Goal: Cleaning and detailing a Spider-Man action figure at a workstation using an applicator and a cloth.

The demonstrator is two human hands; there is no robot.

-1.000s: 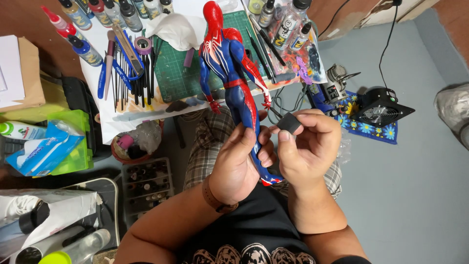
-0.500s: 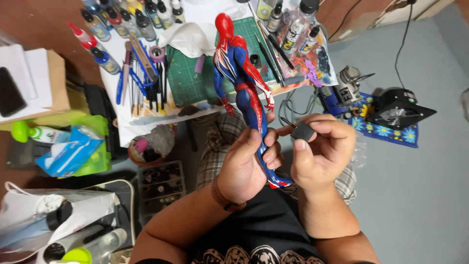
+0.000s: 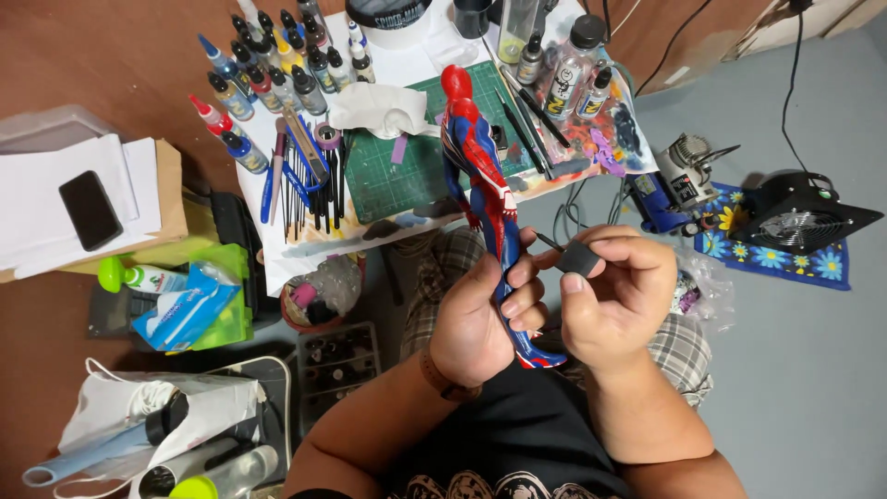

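Note:
My left hand [image 3: 485,314] grips the legs of a red and blue action figure [image 3: 480,176], which rises head-first towards the work table. A small dark grey block [image 3: 579,259] is pinched between the thumb and fingers of my right hand [image 3: 614,296], just right of the figure's lower leg. The figure's feet poke out below my left hand, above my lap. A green cutting mat [image 3: 416,157] lies on the table behind the figure.
Several paint bottles [image 3: 268,65] and brushes [image 3: 309,189] crowd the white table. A crumpled tissue [image 3: 383,109] lies on the mat. A phone [image 3: 91,210] rests on papers at left. An airbrush compressor [image 3: 688,171] and black fan [image 3: 804,212] sit on the grey floor at right.
The view has shifted, so the table and figure sit a little lower and further right. Both hands keep their grips; the right hand with the block stays beside the figure's leg.

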